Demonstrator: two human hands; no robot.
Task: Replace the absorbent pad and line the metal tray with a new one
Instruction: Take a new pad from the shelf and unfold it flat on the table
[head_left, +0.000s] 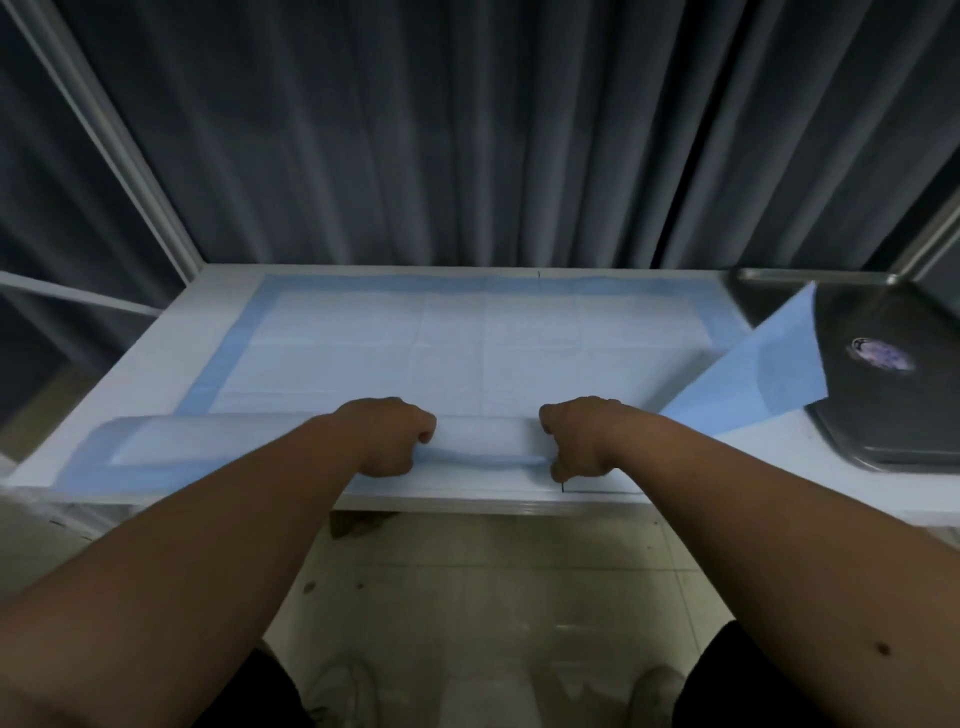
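A large absorbent pad (467, 332), white with a light blue border, lies spread over the white table. Its near edge is folded back toward the far side. My left hand (387, 436) and my right hand (579, 439) both grip this near fold, about a hand's width apart, near the table's front edge. The pad's right corner (753, 374) sticks up, blue underside showing, and leans over the metal tray (883, 415). The tray sits at the right end of the table, dark and shiny, with a light reflection on its bottom.
The white table (156, 343) stands against dark grey curtains (467, 130). A metal frame post (104, 135) slants at the back left. Below the table's front edge are a tiled floor (493, 597) and my shoes.
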